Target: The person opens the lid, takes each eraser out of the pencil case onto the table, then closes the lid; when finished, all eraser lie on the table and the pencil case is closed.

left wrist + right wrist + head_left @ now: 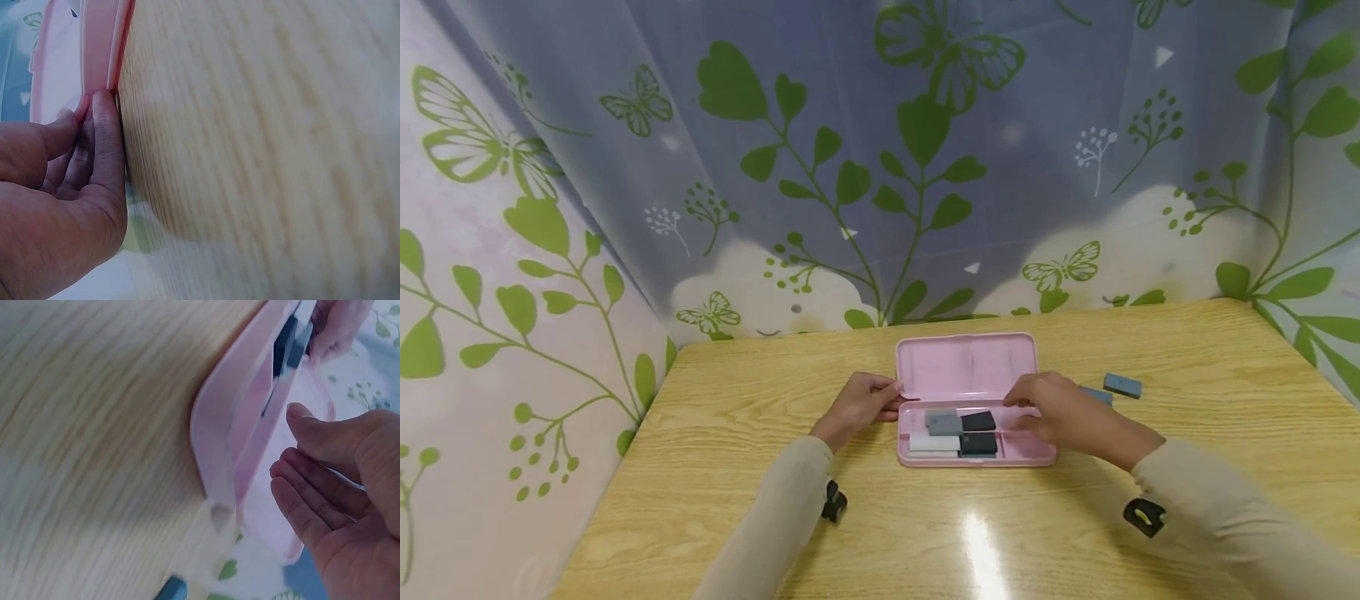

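Observation:
A pink pencil case (976, 458) lies on the table with its lid (967, 367) tipped back. Inside its left part are several eraser-like blocks: grey ones (945, 425), black ones (978, 443) and a white one (934, 443). At the case's left end near the hinge, my left hand (867, 404) holds the corner, thumb by the lid and fingers against the side wall. Over the right part of the case hovers my right hand (1060, 417), its fingers slightly bent. The right wrist view shows nothing between that thumb and the fingers (300, 500).
Two blue-grey blocks lie on the wooden table (760, 375) right of the case; the farther block (1122, 385) is in full view, the nearer block (1097, 396) partly behind my right hand. A curtain (820, 208) with leaves and butterflies hangs along the table's back edge.

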`<action>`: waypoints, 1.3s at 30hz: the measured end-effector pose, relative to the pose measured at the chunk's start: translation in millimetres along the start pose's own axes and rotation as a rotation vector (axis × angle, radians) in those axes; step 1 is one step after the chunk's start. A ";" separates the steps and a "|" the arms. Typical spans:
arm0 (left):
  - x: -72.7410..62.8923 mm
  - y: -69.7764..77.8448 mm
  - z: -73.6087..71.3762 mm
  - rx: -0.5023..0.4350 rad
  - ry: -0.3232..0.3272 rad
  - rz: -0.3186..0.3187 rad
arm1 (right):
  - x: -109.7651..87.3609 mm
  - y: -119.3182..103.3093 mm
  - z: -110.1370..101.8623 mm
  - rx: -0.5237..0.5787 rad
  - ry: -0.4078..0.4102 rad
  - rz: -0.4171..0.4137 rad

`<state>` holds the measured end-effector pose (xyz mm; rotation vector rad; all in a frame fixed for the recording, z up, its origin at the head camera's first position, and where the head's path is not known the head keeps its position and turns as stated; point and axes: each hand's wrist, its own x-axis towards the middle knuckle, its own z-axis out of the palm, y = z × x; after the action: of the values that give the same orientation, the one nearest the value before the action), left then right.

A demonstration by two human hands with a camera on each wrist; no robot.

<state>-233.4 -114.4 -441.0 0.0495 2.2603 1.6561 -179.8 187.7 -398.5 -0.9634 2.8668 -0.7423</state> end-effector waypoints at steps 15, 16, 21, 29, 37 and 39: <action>2.7 -1.0 -0.1 0.003 0.002 -0.010 | 24.7 -21.6 24.8 0.014 0.002 -0.124; 3.1 -1.1 -0.3 0.001 0.002 -0.012 | 25.6 -22.2 26.1 0.016 0.002 -0.119; 4.1 -1.3 -0.7 0.005 0.004 -0.009 | 30.3 -25.7 31.8 0.026 -0.004 -0.094; 4.5 -2.3 -0.3 0.007 -0.002 -0.002 | 35.8 -29.6 40.2 0.048 0.006 -0.107; 1.4 -1.3 -1.0 0.011 -0.013 0.009 | 37.0 -28.7 46.2 0.063 0.029 -0.130; 1.4 -1.2 -1.1 0.011 -0.013 0.011 | 37.3 -28.3 46.4 0.061 0.037 -0.140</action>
<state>-234.8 -115.5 -442.2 0.0752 2.2639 1.6442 -186.0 126.6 -422.4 -1.1632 2.8115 -0.8617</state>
